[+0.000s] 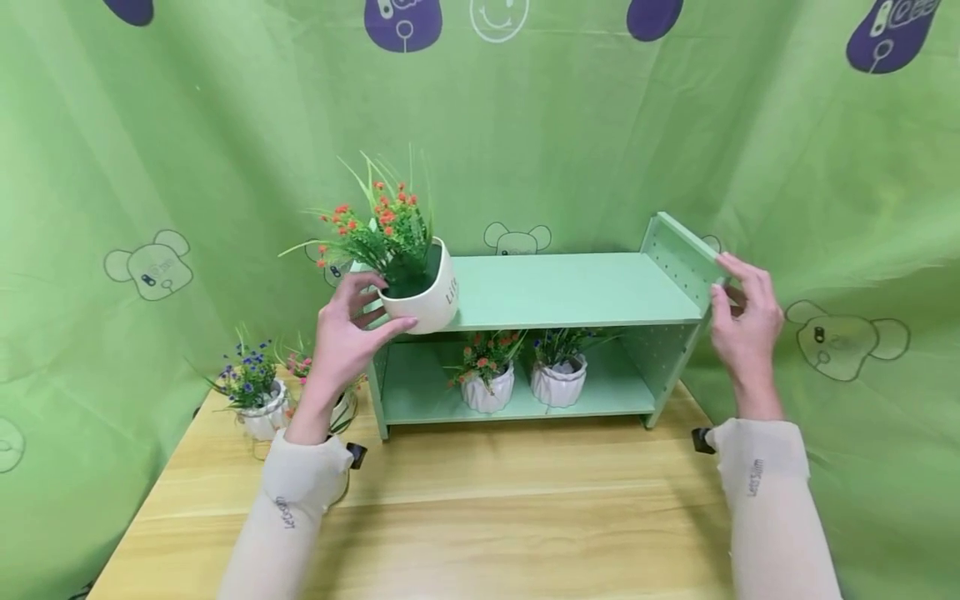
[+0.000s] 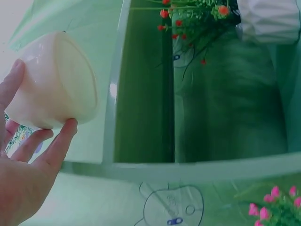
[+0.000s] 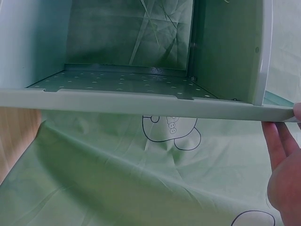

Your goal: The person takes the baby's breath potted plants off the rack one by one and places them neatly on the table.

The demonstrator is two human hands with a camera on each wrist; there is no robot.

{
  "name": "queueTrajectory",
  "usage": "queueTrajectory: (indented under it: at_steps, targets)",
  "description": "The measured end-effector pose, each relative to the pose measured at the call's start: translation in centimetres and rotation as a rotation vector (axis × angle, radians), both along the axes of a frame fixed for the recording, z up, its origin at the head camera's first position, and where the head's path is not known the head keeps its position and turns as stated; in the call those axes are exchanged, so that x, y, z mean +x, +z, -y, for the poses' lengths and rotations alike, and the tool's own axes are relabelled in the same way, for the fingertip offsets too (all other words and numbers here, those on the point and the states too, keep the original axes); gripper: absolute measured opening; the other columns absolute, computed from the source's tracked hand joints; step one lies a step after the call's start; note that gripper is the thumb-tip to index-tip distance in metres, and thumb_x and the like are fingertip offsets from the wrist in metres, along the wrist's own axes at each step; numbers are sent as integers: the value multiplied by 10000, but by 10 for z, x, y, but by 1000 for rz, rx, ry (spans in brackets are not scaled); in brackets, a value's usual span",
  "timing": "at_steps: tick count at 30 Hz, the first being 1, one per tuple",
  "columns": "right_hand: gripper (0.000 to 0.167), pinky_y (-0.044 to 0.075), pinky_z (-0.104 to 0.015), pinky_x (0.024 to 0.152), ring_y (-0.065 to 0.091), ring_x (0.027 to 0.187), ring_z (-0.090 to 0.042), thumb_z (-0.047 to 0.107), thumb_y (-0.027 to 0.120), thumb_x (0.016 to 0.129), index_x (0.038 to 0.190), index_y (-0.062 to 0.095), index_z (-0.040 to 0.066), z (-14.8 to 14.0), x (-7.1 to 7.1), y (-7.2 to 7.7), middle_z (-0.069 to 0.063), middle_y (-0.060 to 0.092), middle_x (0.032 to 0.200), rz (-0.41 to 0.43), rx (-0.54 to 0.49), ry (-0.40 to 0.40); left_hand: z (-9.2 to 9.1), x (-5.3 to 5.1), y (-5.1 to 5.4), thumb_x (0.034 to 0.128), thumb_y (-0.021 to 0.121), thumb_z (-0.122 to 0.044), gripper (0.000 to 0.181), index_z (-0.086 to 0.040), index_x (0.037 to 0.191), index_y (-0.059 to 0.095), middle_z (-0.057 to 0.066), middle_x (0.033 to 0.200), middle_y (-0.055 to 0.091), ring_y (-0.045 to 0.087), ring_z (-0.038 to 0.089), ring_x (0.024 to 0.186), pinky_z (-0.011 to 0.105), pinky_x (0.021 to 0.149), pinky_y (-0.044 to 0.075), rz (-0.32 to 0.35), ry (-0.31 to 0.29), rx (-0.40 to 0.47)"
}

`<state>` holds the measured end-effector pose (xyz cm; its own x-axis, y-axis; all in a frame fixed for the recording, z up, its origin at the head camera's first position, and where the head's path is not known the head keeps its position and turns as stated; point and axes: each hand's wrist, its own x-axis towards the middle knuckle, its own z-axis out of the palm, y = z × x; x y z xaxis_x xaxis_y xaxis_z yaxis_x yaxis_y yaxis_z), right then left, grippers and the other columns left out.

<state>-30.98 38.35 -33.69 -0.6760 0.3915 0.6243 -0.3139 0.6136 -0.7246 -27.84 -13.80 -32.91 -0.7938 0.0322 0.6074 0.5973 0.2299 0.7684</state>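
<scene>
My left hand (image 1: 348, 329) grips a cream pot (image 1: 429, 302) lettered "Life", its thumb and fingers around the wall. Red artificial flowers (image 1: 386, 218) with long green blades stand in it. The pot is tilted over the left end of the top board of a green two-tier shelf (image 1: 555, 287); in the left wrist view its pale base (image 2: 77, 70) faces the camera. My right hand (image 1: 750, 321) pinches the upper front edge of the shelf's right side panel (image 1: 686, 254). In the right wrist view, fingers (image 3: 277, 141) press against the outside of that panel.
Two white ribbed pots, one with orange-red flowers (image 1: 487, 392) and one with blue flowers (image 1: 558, 385), stand on the lower board. Left of the shelf, a blue-flowered pot (image 1: 264, 412) and pink flowers (image 1: 300, 365) stand on the wooden table (image 1: 525, 533). Green curtain (image 1: 585, 150) surrounds it.
</scene>
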Motion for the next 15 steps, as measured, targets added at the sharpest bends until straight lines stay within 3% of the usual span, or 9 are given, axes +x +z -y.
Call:
queueTrajectory:
  at_steps: [10, 15]
  targets:
    - [485, 535, -43, 914, 588, 1128, -21, 95, 541, 1052, 1431, 575, 396, -3, 0, -1, 65, 534, 1454, 4, 6, 0, 35, 32, -9, 783, 918, -143, 641, -93, 1300, 542, 133, 1434, 604, 651, 371, 1256, 457, 1033, 591, 63, 42, -73]
    - [481, 538, -56, 932, 591, 1144, -45, 95, 545, 1049, 1429, 578, 389, -3, -1, -1, 61, 534, 1459, -2, 0, 16, 53, 55, -17, 773, 923, -132, 650, -75, 1298, 545, 114, 1401, 612, 644, 381, 1267, 237, 974, 593, 74, 84, -125]
